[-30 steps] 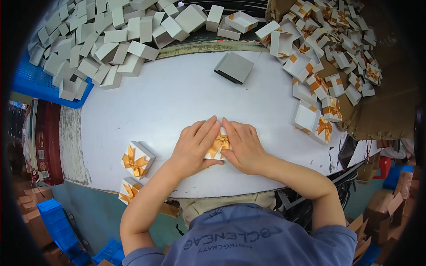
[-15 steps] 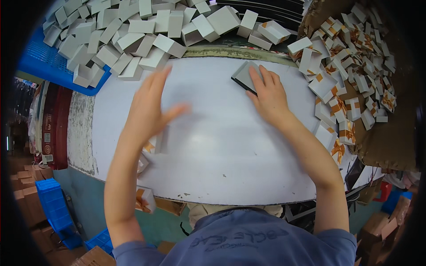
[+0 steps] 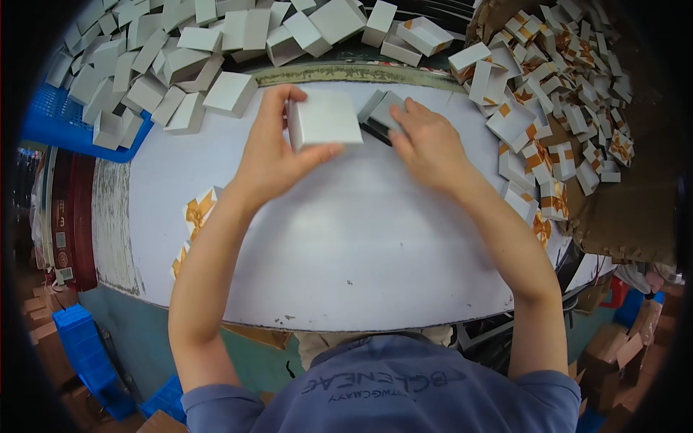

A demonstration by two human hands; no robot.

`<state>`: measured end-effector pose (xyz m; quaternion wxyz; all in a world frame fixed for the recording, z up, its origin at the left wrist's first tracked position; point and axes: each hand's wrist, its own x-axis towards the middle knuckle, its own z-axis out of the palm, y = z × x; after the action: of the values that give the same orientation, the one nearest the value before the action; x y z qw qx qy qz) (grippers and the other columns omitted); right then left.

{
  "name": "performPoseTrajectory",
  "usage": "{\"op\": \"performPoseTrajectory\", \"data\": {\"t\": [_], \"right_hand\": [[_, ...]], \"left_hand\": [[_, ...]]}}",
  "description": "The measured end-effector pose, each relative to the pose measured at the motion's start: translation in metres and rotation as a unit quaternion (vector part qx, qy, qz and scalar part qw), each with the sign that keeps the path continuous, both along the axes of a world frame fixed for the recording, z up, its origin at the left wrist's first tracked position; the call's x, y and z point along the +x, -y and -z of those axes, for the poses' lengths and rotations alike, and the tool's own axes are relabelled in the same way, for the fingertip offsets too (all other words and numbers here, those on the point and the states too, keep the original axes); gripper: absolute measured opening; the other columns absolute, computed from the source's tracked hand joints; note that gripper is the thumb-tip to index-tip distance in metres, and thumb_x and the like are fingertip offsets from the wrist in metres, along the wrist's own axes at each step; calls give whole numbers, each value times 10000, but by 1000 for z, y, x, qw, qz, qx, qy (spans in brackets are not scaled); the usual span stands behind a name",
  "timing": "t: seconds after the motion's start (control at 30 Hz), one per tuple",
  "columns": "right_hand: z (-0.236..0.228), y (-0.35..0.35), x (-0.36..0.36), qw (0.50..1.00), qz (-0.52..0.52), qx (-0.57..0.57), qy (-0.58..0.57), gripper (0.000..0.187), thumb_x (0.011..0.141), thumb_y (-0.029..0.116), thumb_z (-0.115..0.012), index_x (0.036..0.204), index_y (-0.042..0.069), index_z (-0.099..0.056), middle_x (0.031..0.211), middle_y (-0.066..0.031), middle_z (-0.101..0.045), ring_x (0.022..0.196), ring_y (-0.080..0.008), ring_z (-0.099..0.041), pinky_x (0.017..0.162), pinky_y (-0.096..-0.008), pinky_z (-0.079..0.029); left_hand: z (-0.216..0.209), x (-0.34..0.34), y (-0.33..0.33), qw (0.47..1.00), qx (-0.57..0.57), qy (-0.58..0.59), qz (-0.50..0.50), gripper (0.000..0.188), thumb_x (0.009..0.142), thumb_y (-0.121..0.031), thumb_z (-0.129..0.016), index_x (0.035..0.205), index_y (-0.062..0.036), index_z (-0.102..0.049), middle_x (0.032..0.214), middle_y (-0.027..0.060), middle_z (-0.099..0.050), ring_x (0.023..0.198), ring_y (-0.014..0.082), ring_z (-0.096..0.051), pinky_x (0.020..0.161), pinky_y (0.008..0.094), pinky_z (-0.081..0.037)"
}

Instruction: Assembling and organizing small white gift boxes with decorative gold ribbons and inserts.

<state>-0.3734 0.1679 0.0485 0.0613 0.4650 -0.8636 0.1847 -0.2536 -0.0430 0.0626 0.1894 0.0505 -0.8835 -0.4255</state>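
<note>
My left hand (image 3: 268,148) grips a small white box (image 3: 328,119) above the far middle of the table, thumb along its near edge and fingers around its left side. Just to the right, my right hand (image 3: 437,144) has its thumb and fingers closed at the right end of a thin grey pad with a black edge (image 3: 388,110). That pad sits offset over another grey piece (image 3: 370,103), so the two look like a small stack. Slight blur hides the exact contact of the right fingertips.
Many plain white box parts (image 3: 234,92) are heaped at the far left, partly in a blue basket (image 3: 54,115). White boxes with gold ribbons (image 3: 554,198) pile up on the right beside brown cardboard (image 3: 621,224). Two or so ribboned boxes (image 3: 198,213) lie by my left forearm on the white table (image 3: 332,267).
My left hand, empty before, now holds a white box and has moved right, toward the right hand. The top grey pad has shifted, exposing the piece beneath. The whole view has shifted slightly.
</note>
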Motion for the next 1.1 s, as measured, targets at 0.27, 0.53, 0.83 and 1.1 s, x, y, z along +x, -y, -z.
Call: {"op": "performPoseTrajectory", "data": {"t": [0.27, 0.53, 0.83, 1.1], "right_hand": [[-14, -44, 21, 916, 83, -384, 85, 237, 803, 9, -587, 1024, 42, -665, 894, -82, -558, 767, -162, -537, 663, -246, -434], [-12, -87, 60, 946, 53, -313, 58, 267, 760, -37, -626, 1014, 33, -667, 848, -65, -527, 716, -142, -500, 605, -228, -411], [-9, -79, 107, 953, -303, -11, 16, 221, 647, 127, -664, 865, 90, -664, 813, -5, -555, 718, -180, -527, 605, -315, -405], [-39, -119, -13, 942, 82, 197, -258, 219, 661, 101, -731, 858, 95, -636, 1038, -62, -594, 1027, -253, -498, 885, -405, -360]], "left_hand": [[12, 74, -44, 978, -172, 105, 60, 674, 581, -295, -822, 1084, -62, -437, 1122, 154, -487, 1065, 320, -451, 917, 365, -322], [-2, 43, -77, 955, -267, 67, 114, 806, 565, -188, -795, 1239, -40, -378, 1108, 147, -449, 1074, 314, -435, 890, 361, -352], [44, 76, -108, 979, -79, 29, 184, 881, 609, -177, -763, 1304, -22, -244, 1204, 193, -351, 1122, 346, -394, 927, 426, -349], [21, 109, -73, 924, -300, 53, 230, 444, 744, -229, -691, 1171, -267, -576, 1329, 14, -436, 1164, 372, -369, 914, 445, -329]]}}
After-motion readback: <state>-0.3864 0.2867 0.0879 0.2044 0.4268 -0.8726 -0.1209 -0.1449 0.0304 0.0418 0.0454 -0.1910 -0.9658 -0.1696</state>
